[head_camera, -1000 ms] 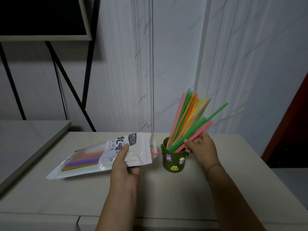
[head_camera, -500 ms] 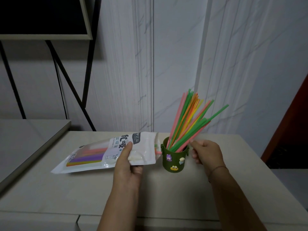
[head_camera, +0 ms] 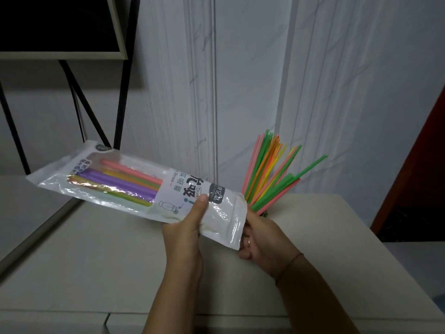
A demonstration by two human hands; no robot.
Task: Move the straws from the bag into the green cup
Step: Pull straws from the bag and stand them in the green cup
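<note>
The clear and white straw bag (head_camera: 134,186) is lifted off the table and tilted, its far end up at the left. Thick pink, purple, yellow and green straws (head_camera: 120,182) lie inside it. My left hand (head_camera: 190,225) grips the bag near its open end, thumb on top. My right hand (head_camera: 262,239) holds the bag's open end from the right and underneath. Behind the bag, several thin pink, green, orange and yellow straws (head_camera: 272,169) fan up from the green cup, which the bag and my right hand hide almost entirely.
The beige table (head_camera: 96,261) has a seam near its front edge. A lower grey surface (head_camera: 29,213) adjoins it on the left. A black metal frame (head_camera: 79,100) stands at the back left, a white panelled wall behind, a dark red door edge (head_camera: 423,165) at the right.
My left hand has lifted the bag off the table and towards me. My right hand has left the straws in the cup and taken hold of the bag's open end.
</note>
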